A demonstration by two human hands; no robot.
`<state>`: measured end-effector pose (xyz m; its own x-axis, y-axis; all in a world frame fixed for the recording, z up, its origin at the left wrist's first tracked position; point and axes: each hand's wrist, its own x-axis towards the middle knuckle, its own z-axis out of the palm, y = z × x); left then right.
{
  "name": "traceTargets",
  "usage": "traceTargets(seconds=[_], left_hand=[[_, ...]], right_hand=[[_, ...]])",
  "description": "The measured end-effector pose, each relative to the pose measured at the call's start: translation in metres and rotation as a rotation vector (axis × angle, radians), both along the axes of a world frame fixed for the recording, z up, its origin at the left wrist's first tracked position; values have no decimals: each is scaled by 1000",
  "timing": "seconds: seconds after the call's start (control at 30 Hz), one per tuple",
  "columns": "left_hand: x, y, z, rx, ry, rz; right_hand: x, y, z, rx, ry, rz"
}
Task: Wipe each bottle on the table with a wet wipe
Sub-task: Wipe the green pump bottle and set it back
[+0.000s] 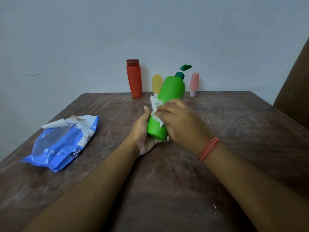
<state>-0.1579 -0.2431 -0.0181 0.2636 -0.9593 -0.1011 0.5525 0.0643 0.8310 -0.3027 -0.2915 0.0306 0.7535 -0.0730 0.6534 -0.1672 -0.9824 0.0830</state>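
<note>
Pack (pixel 63 143) of wipes, blue, lying flat on the left part of the table (pixel 234 131); its white flap (pixel 53 125) is peeled open and curled back at the far end.

Red bottle (pixel 134 79), upright at the table's far edge against the wall (pixel 83 39), cap on top.

Left hand (pixel 144 133), palm up, fingers and thumb curled round the base of the green bottle (pixel 167 106), gripping it from below and from the left.

Yellow bottle (pixel 156 84), small, upright on its white cap, at the far edge, partly hidden behind the green bottle.

Green bottle, held above the middle of the table, clear of its surface. Long axis tilted: base low and toward the person, top pointing away, up and slightly right. Dark green pump (pixel 183 71) at the far upper end, nozzle pointing right.

Wipe (pixel 156 106), white, crumpled, pressed on the bottle's left flank about midway along its length.

Right hand (pixel 182 121), back up, fingers curled over the bottle's body, pinching the wipe against it. Orange thread band (pixel 209 149) on the wrist.

Pink bottle (pixel 194 84), small, standing on its cap, leaning slightly, at the far edge right of the green bottle.

Brown surface (pixel 296 84), far right edge of the view; what it is cannot be told.
</note>
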Motion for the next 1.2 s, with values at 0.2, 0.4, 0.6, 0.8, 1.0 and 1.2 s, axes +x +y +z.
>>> traceTargets(seconds=[0.2, 0.4, 0.6, 0.8, 1.0, 1.2], left_hand=[[-1, 3, 5, -32, 20, 57], [1, 10, 7, -174, 164, 81], [-3, 14, 11, -157, 105, 128], [1, 14, 11, -191, 227, 117], [-3, 12, 9, -110, 150, 11], [-2, 11, 8, -160, 71, 161]], right_hand=[[-5, -5, -6, 71, -49, 71], [-6, 0, -17, 13, -51, 217], [-3, -2, -21, 120, -175, 160], [1, -4, -23, 137, -237, 185], [-5, -16, -19, 199, -405, 9], [-4, -2, -22, 366, -418, 114]])
